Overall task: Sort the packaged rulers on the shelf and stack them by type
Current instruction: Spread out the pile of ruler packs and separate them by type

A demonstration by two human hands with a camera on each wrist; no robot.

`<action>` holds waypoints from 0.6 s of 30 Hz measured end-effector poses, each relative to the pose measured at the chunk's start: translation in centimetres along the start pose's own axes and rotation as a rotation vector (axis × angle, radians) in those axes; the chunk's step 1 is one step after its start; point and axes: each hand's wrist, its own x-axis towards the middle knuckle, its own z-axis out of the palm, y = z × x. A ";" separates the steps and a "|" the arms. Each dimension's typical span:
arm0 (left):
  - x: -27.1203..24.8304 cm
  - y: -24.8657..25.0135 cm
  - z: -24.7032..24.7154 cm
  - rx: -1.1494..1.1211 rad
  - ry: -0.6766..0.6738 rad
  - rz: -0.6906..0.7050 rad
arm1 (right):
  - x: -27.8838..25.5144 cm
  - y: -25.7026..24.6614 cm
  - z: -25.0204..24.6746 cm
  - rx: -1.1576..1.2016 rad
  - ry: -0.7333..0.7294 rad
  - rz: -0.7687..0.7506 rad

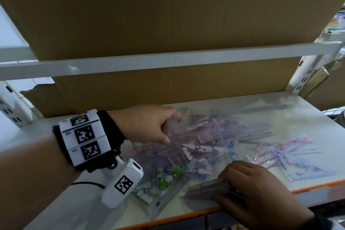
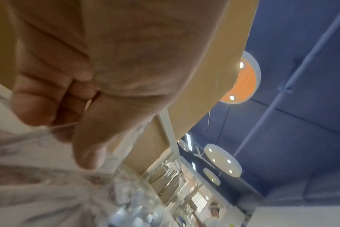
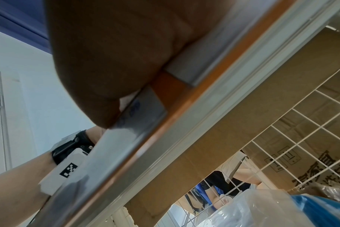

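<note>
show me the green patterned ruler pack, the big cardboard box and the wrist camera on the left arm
green patterned ruler pack [image 1: 166,178], head view, on its green print.
cardboard box [image 1: 168,15], head view, on its front face.
wrist camera [image 1: 123,183], head view, on its white body by the marker.

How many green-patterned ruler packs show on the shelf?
1: the green-patterned ruler pack lies near the shelf's front edge, between the left hand and right hand. More may hide under the pile.

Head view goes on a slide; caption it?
Left hand picks a packet while right hand holds sorted packets at the shelf edge.
</note>
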 end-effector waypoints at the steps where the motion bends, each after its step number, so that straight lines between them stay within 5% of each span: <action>1: -0.1 0.0 -0.3 -0.068 0.033 0.010 | 0.0 0.0 0.0 -0.002 0.004 -0.006; 5: -1.2 1.1 -0.6 -0.418 0.121 -0.005 | 0.1 0.0 -0.1 0.010 0.003 -0.009; 18: -3.6 4.7 3.6 -0.560 0.216 0.089 | -0.9 0.5 -0.9 0.378 0.193 0.170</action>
